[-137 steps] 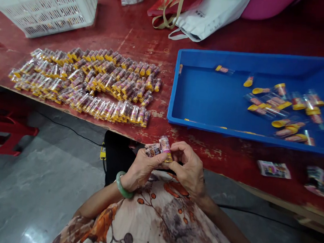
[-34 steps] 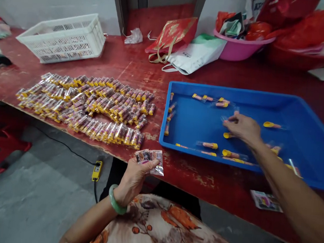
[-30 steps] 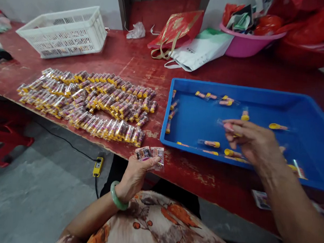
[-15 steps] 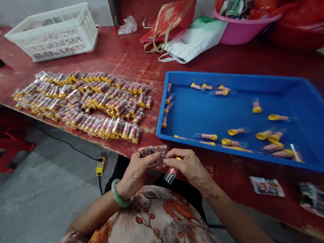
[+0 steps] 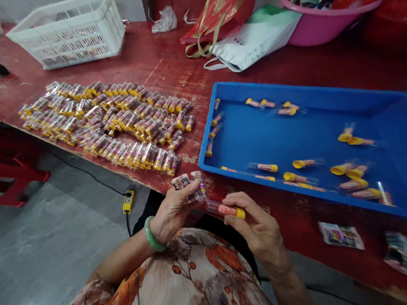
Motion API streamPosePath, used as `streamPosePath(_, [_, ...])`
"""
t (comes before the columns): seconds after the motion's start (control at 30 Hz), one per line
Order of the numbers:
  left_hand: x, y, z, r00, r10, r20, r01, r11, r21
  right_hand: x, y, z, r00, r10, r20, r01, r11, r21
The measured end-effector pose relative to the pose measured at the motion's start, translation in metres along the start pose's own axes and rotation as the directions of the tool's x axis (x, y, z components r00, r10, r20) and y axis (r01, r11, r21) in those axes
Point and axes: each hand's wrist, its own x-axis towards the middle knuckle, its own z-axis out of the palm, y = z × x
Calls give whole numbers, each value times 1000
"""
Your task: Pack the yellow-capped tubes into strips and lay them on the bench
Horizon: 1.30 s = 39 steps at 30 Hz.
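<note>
My left hand [image 5: 174, 211], a green bangle at its wrist, pinches a few small printed packets [image 5: 181, 182] between thumb and fingers at the table's front edge. Just to the right, my right hand [image 5: 262, 228] grips a clear tube [image 5: 225, 210] by its yellow-capped end. Pinkish-red contents show inside the tube, whose clear end points left toward the packets. Similar yellow-capped tubes [image 5: 263, 167] lie scattered in the blue tray [image 5: 298, 89] ahead. Rows of tubes with purple printed packets inside [image 5: 137, 155] lie on the table at the left.
A white plastic crate [image 5: 75, 43] stands at the back left of the red table [image 5: 153, 70]. A red bag [image 5: 222, 10], a white-and-green bag [image 5: 253, 40] and a pink basin [image 5: 323, 28] sit behind the tray. Flat printed packets [image 5: 340, 235] lie at the right front.
My right hand has drawn back right from the packets. Its tube has turned from pointing down to lying nearly level. One tube in the tray has rolled right against another. The view has shifted slightly.
</note>
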Motion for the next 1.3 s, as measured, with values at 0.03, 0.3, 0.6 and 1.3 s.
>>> streamPosePath(0.03, [0,-1,1,1000,-11,-6,11,1000,-3,-2,-2,3,996,-75,-38,72,994,-77])
streamPosePath(0.3, [2,-6,4,999,-27,-24,26,998,-56,-16,-5,8,928,-368,-61,330,887,-323])
streamPosePath(0.6, [1,-9,6,993,-114,11,114,991,-68,-14,3,11,921,-385,-61,342,872,-351])
streamPosePath(1.3, [-2,-17,5,997,-68,37,70,996,-62,-25,3,20,827,-523,-204,366,778,-510])
